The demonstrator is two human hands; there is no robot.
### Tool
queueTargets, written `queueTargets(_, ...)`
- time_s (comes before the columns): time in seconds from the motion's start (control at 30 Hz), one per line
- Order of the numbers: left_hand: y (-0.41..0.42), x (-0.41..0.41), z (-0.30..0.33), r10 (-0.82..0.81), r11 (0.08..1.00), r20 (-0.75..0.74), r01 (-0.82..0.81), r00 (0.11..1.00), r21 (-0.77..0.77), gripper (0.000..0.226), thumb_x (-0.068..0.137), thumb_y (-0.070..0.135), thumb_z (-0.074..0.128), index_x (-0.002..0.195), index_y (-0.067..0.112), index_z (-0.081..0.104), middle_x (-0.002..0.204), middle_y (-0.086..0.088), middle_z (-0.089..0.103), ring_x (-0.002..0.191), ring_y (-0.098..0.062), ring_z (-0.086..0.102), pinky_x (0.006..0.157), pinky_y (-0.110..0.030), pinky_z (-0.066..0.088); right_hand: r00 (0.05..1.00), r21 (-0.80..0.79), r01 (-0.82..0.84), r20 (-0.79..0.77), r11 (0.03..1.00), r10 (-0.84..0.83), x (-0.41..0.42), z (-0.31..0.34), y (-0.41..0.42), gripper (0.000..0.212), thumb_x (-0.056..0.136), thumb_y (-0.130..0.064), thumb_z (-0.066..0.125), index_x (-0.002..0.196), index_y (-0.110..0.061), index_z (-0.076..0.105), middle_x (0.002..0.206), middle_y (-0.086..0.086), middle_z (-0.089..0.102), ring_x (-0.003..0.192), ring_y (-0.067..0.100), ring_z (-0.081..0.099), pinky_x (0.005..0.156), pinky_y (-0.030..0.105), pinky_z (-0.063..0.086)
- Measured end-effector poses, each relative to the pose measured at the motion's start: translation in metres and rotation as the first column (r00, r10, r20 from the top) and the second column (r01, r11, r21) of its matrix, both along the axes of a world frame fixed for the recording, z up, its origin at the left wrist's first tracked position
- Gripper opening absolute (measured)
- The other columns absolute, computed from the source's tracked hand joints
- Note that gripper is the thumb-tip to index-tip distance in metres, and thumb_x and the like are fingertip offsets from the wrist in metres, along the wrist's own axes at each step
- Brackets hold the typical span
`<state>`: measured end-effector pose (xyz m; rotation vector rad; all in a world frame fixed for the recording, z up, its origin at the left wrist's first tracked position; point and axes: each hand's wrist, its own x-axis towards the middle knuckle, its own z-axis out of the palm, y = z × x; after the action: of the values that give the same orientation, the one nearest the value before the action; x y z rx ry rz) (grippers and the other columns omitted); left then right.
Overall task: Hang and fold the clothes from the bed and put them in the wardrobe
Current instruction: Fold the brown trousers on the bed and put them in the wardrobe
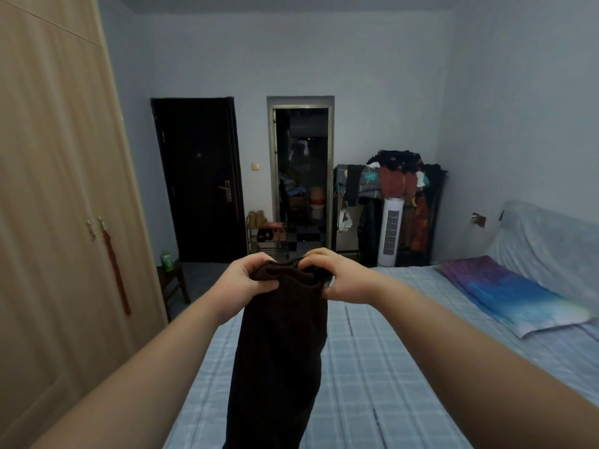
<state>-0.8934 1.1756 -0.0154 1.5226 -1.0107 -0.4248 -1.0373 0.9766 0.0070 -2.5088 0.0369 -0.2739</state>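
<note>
Holding a dark garment (278,345) up over the bed (382,367), the person is pinching its bunched top edge with both hands close together. The left hand (248,278) is curling its fingers round the left part of that edge; the right hand (337,277) is gripping the right part, thumb and fingers closed on the cloth. Both grips are narrow and full of fabric.

The garment is hanging straight down, its long axis running near vertical, top edge at the hands and the lower end dropping out of view at the bottom. What sort of garment it is cannot be told.

Risks, as a judgement: with the hands so close, the cloth is staying bunched, so any fold started now is likely coming out uneven. Only the edge is being held, so one layer could be slipping free if a grip is loosened to shift along it. The wardrobe (55,196) is standing shut on the left, so a hand will be needed for its doors.
</note>
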Motion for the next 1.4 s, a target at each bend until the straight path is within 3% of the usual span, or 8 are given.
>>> queueTargets(0.13,0.007,0.004,0.000,0.001,1.000,-0.005,-0.001,1.000,-0.004,0.018,0.086,-0.001,0.071,0.099,0.011,0.071,0.105,-0.021,0.069,0.107,-0.037,0.067,0.096,-0.053,0.054,0.999,-0.084,0.000,-0.045,0.997,-0.004,-0.009,-0.005,0.001,0.032,0.086,-0.024,0.076,0.110,-0.041,0.063,0.129,-0.016,0.039,0.125,0.012,0.040,0.107,0.036,0.044)
queueTargets(0.3,0.023,0.006,0.000,0.068,0.997,0.050,-0.070,0.996,0.038,0.021,0.087,0.002,0.070,0.100,0.018,0.076,0.100,-0.004,0.075,0.100,-0.019,0.071,0.084,-0.027,0.057,0.996,-0.260,0.065,0.073,0.963,-0.048,-0.036,-0.017,-0.014,0.014,0.089,-0.039,0.073,0.096,-0.042,0.062,0.128,-0.018,0.040,0.127,0.006,0.036,0.114,0.040,0.035)
queueTargets(0.47,0.010,-0.006,-0.003,0.077,0.997,0.017,-0.078,0.997,0.027,0.017,0.087,0.004,0.072,0.097,0.018,0.076,0.101,-0.008,0.075,0.101,-0.024,0.072,0.095,-0.047,0.055,0.990,-0.133,0.080,0.124,0.988,-0.063,-0.044,-0.030,-0.001,0.025,0.087,-0.035,0.075,0.088,-0.040,0.050,0.111,-0.023,0.044,0.099,0.004,0.056,0.092,0.035,0.053)
queueTargets(0.67,0.001,-0.008,0.003,0.071,0.997,-0.007,-0.071,0.997,0.023,0.015,0.086,0.006,0.075,0.096,0.017,0.076,0.101,-0.008,0.076,0.100,-0.025,0.072,0.096,-0.049,0.055,0.986,0.110,0.157,0.042,0.981,-0.163,-0.054,-0.023,0.004,0.049,0.093,-0.024,0.069,0.133,-0.048,0.055,0.139,-0.019,0.049,0.126,0.002,0.046,0.106,0.028,0.035)
queueTargets(0.93,-0.009,-0.014,0.003,0.092,0.995,0.009,-0.092,0.996,0.037,0.014,0.086,0.009,0.075,0.097,0.018,0.075,0.100,-0.004,0.076,0.096,-0.018,0.073,0.094,-0.045,0.057,0.969,0.083,0.241,0.035,0.967,-0.245,-0.052,-0.038,-0.002,0.011,0.087,-0.037,0.075,0.091,-0.033,0.067,0.109,-0.018,0.060,0.105,0.006,0.059,0.092,0.029,0.049)
queueTargets(1.07,-0.012,-0.013,0.004,0.041,0.989,0.132,-0.059,0.990,0.135,0.007,0.089,0.016,0.072,0.096,0.019,0.071,0.099,-0.001,0.074,0.096,-0.014,0.071,0.095,-0.046,0.055,0.963,0.197,0.218,0.118,0.956,-0.244,-0.059,-0.041,-0.008,0.025,0.089,-0.022,0.072,0.071,-0.025,0.055,0.079,-0.015,0.059,0.076,-0.003,0.058,0.073,0.025,0.047)
queueTargets(1.23,-0.021,-0.013,0.010,0.013,0.980,0.171,-0.046,0.985,0.191,0.009,0.094,0.020,0.068,0.102,0.019,0.067,0.102,0.000,0.074,0.098,-0.012,0.071,0.096,-0.045,0.054,0.885,0.277,0.269,0.308,0.923,-0.350,-0.057,-0.037,-0.015,0.017,0.093,-0.015,0.067,0.097,-0.023,0.052,0.083,-0.003,0.059,0.070,0.006,0.058,0.067,0.034,0.054)
queueTargets(1.4,-0.034,-0.023,0.014,0.069,0.997,0.041,-0.070,0.997,0.040,0.012,0.095,0.020,0.067,0.106,0.017,0.067,0.103,-0.002,0.075,0.097,-0.015,0.073,0.089,-0.037,0.059,0.805,0.666,0.107,0.377,0.738,-0.458,-0.053,-0.040,-0.016,0.064,0.091,-0.011,0.072,0.143,-0.036,0.044,0.100,0.000,0.070,0.094,0.009,0.071,0.087,0.029,0.059)
